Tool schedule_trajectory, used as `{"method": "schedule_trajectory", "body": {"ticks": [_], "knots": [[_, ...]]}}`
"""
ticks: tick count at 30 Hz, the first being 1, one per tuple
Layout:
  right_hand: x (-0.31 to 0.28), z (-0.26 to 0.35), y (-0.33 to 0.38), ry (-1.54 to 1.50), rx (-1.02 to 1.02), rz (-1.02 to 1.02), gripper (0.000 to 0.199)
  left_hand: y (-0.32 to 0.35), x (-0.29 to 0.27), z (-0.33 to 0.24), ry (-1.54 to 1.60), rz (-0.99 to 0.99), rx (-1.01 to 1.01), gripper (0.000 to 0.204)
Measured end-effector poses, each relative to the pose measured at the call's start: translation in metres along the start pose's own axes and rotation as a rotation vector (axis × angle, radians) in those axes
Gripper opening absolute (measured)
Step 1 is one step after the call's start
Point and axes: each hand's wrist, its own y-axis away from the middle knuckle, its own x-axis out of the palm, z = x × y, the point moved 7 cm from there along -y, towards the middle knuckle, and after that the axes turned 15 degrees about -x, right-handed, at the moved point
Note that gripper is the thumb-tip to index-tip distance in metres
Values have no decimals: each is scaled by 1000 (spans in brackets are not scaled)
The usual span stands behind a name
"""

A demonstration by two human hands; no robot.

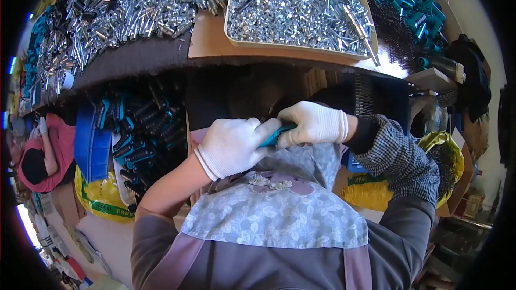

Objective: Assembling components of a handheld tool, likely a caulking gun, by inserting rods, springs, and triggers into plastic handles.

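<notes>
My white-gloved left hand (231, 146) is closed round one end of a teal plastic piece (272, 136), low in front of my chest. From the other side my right hand (314, 123), gloved too, pinches the same piece. Its ends are hidden by the fingers, and its exact kind cannot be made out. Both hands meet just above the grey floral apron bib (274, 209), below the front edge of the workbench. To the left of my left hand lie many black and teal handles (142, 134) in a heap.
On the bench, a cream tray (301, 49) holds small shiny metal parts. Loose metal sockets (145, 0) pile up left of it, teal plastic parts (408, 5) at right. A blue bin (91, 145) and yellow bags (107, 196) stand at left. Another person (45, 153) sits far left.
</notes>
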Motion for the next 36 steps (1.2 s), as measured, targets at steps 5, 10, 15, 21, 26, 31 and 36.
{"method": "schedule_trajectory", "body": {"ticks": [5,10,15,21,26,31,36], "knots": [[-5,0,5,30,-17,-97,48,-7,-5,-5,-51,-6,29,47],[-29,22,19,228,-41,-213,51,-16,-25,-1,66,-42,72,51],[-86,65,43,162,-299,-519,72,-45,-80,7,75,-196,88,54],[-111,74,79,185,-634,-1160,37,-105,-111,13,-75,-453,60,48],[-74,33,68,-110,-568,-1169,32,-157,-90,14,-269,-452,112,45],[-50,5,60,-291,-471,-1109,32,-155,-86,24,-227,-642,153,29],[-31,-19,48,-407,-396,-1040,30,-109,-83,33,674,-413,-62,37]]}}
